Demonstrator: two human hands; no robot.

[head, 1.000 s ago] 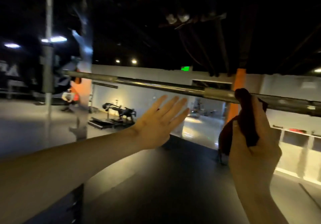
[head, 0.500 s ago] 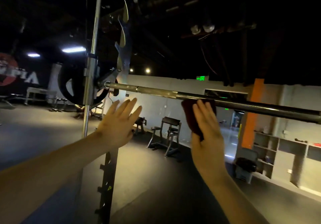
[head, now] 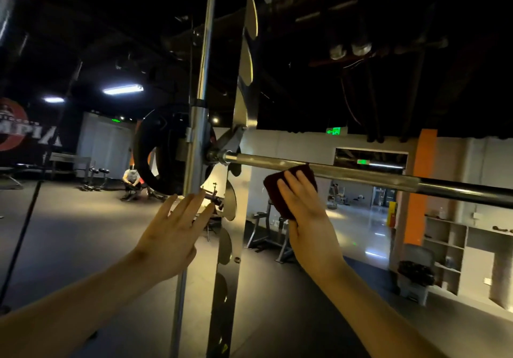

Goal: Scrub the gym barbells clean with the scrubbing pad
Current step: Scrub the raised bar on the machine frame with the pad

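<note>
A steel barbell [head: 361, 173] runs from the rack at centre out to the right edge, at about head height. My right hand [head: 308, 218] holds a dark red scrubbing pad [head: 273, 188] up against the bar's underside, a short way right of its collar. The fingers lie flat over the pad's near face and the thumb is hidden behind it. My left hand [head: 172, 235] hovers with spread fingers below the bar's end, holding nothing, just in front of the chrome guide rod [head: 198, 149].
A black weight plate [head: 150, 160] sits on the bar's left end behind the rod. The notched steel upright [head: 238, 191] stands between my hands. Benches [head: 266, 230], shelves [head: 449, 246] and a seated person [head: 131, 180] are farther back on the dark floor.
My right hand has slid the pad leftward along the bar toward the collar. My view turned left, bringing the rack and plate into sight. The left hand stayed spread and empty.
</note>
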